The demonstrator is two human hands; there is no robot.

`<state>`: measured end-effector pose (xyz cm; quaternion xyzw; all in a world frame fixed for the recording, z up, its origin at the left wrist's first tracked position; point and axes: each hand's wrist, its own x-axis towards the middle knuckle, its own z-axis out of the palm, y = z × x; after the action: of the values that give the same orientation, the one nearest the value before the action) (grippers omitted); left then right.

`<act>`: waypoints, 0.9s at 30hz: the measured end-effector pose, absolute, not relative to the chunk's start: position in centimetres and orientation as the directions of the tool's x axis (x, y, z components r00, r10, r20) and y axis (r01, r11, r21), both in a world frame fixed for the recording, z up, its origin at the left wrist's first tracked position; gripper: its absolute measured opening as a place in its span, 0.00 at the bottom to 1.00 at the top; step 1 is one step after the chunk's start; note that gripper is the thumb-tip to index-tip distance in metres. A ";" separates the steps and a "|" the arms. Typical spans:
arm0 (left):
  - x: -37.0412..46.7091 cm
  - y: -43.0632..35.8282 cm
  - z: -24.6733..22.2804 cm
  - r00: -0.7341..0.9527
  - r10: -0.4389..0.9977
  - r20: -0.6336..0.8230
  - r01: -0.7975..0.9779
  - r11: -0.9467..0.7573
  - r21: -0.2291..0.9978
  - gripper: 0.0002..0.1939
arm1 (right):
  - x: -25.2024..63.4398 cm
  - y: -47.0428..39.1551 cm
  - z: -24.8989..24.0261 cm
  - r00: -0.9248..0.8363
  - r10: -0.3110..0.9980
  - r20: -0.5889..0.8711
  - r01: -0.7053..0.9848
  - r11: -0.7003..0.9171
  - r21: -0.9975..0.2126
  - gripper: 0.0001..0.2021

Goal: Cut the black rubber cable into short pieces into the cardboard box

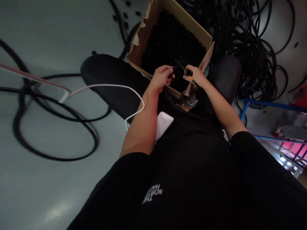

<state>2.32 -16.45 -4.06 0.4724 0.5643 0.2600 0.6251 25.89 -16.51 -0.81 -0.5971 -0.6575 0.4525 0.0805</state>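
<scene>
Over a cardboard box [199, 27], my left hand [163, 76] is closed around the end of a black rubber hose [182, 111], whose length curves down across my lap. My right hand [196, 76] grips scissors [182, 66] with some orange on the handles. Their blades point toward the hose end at my left fingertips; whether they touch it I cannot tell. Many short black pieces [168, 38] fill the box, which stands between my knees. Dark colours hide the exact shape of the hose end.
Tangled black hose [254, 57] lies in a heap at the right, and looser loops [55, 156] cross the floor at the left. A white power bank [164, 123] rests on my lap beside a white cable [112, 85]. Blue metal bars [275, 103] stand at the right.
</scene>
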 end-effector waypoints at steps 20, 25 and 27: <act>3.4 -16.5 -6.5 0.206 0.886 -0.414 0.257 0.359 0.897 0.33 | 25.6 -16.7 -3.2 -0.462 0.737 -0.493 0.539 -0.208 -0.816 0.15; 3.9 -16.5 -5.0 0.213 0.916 -0.340 0.257 0.283 0.924 0.33 | 25.3 -16.4 -2.0 -0.437 0.759 -0.483 0.594 -0.159 -0.788 0.18; 4.1 -16.7 -3.6 0.239 0.920 -0.312 0.258 0.249 0.933 0.32 | 25.2 -16.5 -1.6 -0.421 0.763 -0.490 0.615 -0.157 -0.773 0.18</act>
<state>4.11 -16.74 -3.65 0.5403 0.5450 0.2888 0.5724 25.21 -16.50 -1.59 -0.5338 -0.6455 0.5420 0.0684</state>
